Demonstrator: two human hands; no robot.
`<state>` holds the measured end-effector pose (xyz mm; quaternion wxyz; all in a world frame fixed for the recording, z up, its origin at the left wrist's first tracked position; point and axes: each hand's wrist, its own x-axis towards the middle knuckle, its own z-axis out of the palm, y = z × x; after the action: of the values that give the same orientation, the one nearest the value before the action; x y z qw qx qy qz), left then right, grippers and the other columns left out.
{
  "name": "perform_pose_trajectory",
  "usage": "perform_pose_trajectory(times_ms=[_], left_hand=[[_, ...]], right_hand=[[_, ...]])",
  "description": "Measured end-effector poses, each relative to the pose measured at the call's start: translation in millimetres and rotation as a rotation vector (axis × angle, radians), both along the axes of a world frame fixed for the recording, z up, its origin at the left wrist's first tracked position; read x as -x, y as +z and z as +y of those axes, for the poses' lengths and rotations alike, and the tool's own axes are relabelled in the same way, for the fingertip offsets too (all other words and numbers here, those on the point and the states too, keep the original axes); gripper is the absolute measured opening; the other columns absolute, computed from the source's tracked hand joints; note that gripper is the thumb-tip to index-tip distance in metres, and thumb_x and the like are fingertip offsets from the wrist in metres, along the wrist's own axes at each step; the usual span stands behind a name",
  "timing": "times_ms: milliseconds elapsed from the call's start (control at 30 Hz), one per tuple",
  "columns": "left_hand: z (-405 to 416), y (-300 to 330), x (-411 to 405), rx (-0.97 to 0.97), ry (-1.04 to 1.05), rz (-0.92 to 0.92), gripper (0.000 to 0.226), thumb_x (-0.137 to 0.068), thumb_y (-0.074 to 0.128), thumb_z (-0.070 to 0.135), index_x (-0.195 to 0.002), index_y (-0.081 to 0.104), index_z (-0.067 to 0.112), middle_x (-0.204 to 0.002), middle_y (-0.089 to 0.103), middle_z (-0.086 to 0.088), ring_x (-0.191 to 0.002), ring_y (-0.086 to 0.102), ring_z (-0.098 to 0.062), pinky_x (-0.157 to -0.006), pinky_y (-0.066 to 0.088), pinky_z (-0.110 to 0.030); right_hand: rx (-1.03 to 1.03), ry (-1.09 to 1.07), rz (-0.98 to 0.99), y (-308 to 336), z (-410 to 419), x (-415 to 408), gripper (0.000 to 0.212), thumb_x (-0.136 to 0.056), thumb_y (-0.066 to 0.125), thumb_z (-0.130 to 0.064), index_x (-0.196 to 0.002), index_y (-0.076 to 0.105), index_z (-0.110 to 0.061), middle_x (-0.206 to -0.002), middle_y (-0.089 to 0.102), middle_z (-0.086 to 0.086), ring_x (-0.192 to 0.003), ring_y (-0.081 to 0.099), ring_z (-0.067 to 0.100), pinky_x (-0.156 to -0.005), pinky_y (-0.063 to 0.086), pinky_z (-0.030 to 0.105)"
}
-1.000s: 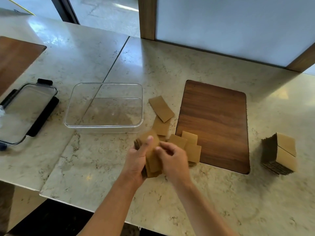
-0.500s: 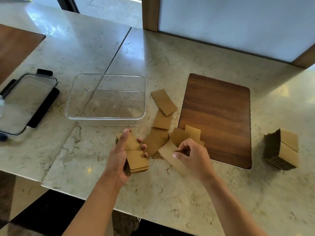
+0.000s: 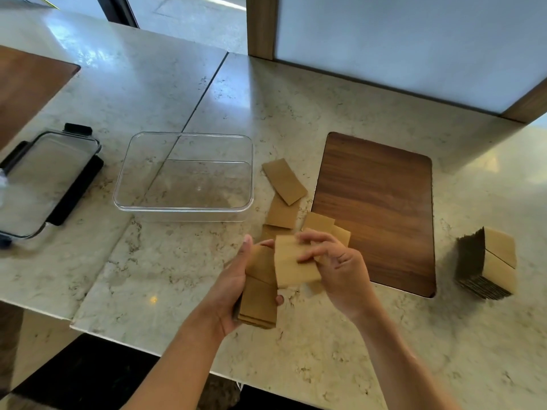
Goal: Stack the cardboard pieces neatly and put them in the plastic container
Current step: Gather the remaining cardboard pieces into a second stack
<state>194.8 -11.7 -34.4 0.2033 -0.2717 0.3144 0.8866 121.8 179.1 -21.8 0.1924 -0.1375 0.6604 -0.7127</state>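
Since half a second ago, a single cardboard piece (image 3: pixel 296 261) has been lifted off the counter by the right hand (image 3: pixel 340 267) and brought over to the stack (image 3: pixel 260 288) held in the left hand (image 3: pixel 228 294). It is pinched between the right thumb and fingertips and overlaps the stack's upper right part; whether it already rests on the stack cannot be told. The stack is clamped by the left hand, thumb along its left edge and a fingertip showing at its right edge.

Loose cardboard pieces (image 3: pixel 284 182) remain on the marble counter (image 3: pixel 165 261), scattered between the plastic container (image 3: pixel 183 176) and the wooden board (image 3: pixel 376 211); two of them lap onto the board's near left corner, partly hidden by the right hand. The container is clear, rectangular with rounded corners, and nothing is seen inside it — it sits just beyond the hands, toward the counter's middle. Its lid (image 3: pixel 44 184), clear with black clips, lies well to the left near the counter's left edge. A second, taller cardboard stack (image 3: pixel 488 264) stands near the right edge, its corrugated dark sides showing. Part of another wooden board (image 3: pixel 26 87) is seen at the far left corner.

The counter is polished, pale and veined, with a seam running diagonally under the container. The cardboard is matte tan and flat — each piece a small rectangle.
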Motion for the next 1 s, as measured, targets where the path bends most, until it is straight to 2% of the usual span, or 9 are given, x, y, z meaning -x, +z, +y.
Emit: perform_pose_trajectory(times_ms=[100,233,333,433,533,633,733,867,1000], left_hand=[[3,3,0,0.034,-0.030,-0.009,0.071,-0.076,0.063,0.075,-0.125,0.075,0.025,-0.129,0.072,-0.020,-0.110,0.073,-0.038,-0.074,0.063,-0.044],[3,7,1,0.052,-0.010,-0.022,0.076,-0.078,0.057,0.075,-0.131,0.070,0.022,-0.128,0.072,-0.021,-0.114,0.072,-0.037,-0.077,0.063,-0.044],[3,8,3,0.084,-0.002,-0.018,0.081,-0.081,0.054,0.076,-0.139,0.062,0.021,-0.128,0.072,-0.021,-0.113,0.072,-0.038,-0.076,0.063,-0.044],[4,5,5,0.102,0.026,-0.003,0.078,-0.083,0.053,0.074,-0.142,0.059,0.023,-0.129,0.072,-0.021,-0.113,0.072,-0.038,-0.076,0.063,-0.043],[3,2,6,0.116,0.045,0.009,0.071,-0.083,0.057,0.074,-0.137,0.063,0.028,-0.127,0.072,-0.022,-0.105,0.074,-0.039,-0.075,0.062,-0.044],[4,-2,3,0.108,0.078,0.030,0.075,-0.072,0.078,0.071,-0.132,0.067,0.027,-0.120,0.074,-0.021,-0.083,0.072,-0.033,-0.066,0.061,-0.043],[11,-6,1,0.156,0.115,0.066,0.075,-0.072,0.094,0.040,-0.138,0.063,0.019,-0.109,0.074,-0.021,-0.082,0.069,-0.030,-0.066,0.061,-0.042],[18,-9,6,0.406,0.303,-0.075,0.044,-0.080,0.083,0.010,-0.118,0.076,0.030,-0.100,0.081,-0.011,-0.081,0.078,-0.028,-0.064,0.062,-0.039],[8,-10,15,0.379,0.515,-0.115,0.030,-0.081,0.081,0.015,-0.111,0.076,0.017,-0.102,0.080,-0.017,-0.090,0.076,-0.034,-0.062,0.062,-0.044]], right_hand=[[-0.101,-0.006,0.040,-4,-6,-2,0.046,-0.081,0.067,0.024,-0.070,0.081,-0.019,-0.139,0.053,0.005,-0.123,0.056,0.004,-0.094,0.052,0.023],[-0.179,0.018,-0.005,-12,-10,-5,0.061,-0.092,0.053,0.018,-0.073,0.083,-0.032,-0.108,0.062,-0.009,-0.098,0.059,0.009,-0.079,0.047,0.029],[-0.231,-0.007,-0.064,-8,-13,-9,0.046,-0.086,0.049,-0.004,-0.074,0.083,-0.032,-0.097,0.064,-0.028,-0.089,0.058,-0.003,-0.069,0.042,0.014],[-0.212,-0.011,-0.069,-3,-15,-9,0.027,-0.090,0.066,-0.004,-0.094,0.080,-0.027,-0.102,0.066,-0.018,-0.090,0.061,0.004,-0.071,0.048,0.014],[-0.053,-0.036,-0.207,0,-14,-6,0.065,-0.091,0.070,0.009,-0.139,0.051,-0.030,-0.115,0.065,0.010,-0.097,0.067,0.024,-0.083,0.061,0.037],[0.175,-0.156,-0.365,-2,-14,-3,0.101,-0.086,0.074,0.009,-0.152,0.028,-0.051,-0.119,0.073,0.000,-0.108,0.073,0.030,-0.085,0.063,0.044],[0.132,-0.214,-0.440,0,-26,-6,0.090,-0.089,0.072,0.008,-0.146,0.038,-0.053,-0.104,0.079,-0.002,-0.087,0.075,0.032,-0.070,0.064,0.044],[-0.316,-0.330,-0.243,-1,-42,-10,0.004,-0.097,0.071,-0.021,-0.101,0.069,-0.022,-0.092,0.077,0.003,-0.080,0.073,0.017,-0.063,0.059,0.023],[-0.528,-0.256,-0.182,-8,-46,-27,0.046,-0.098,0.064,-0.043,-0.060,0.059,-0.020,-0.051,0.052,-0.012,-0.045,0.040,0.004,-0.043,0.032,0.016]])
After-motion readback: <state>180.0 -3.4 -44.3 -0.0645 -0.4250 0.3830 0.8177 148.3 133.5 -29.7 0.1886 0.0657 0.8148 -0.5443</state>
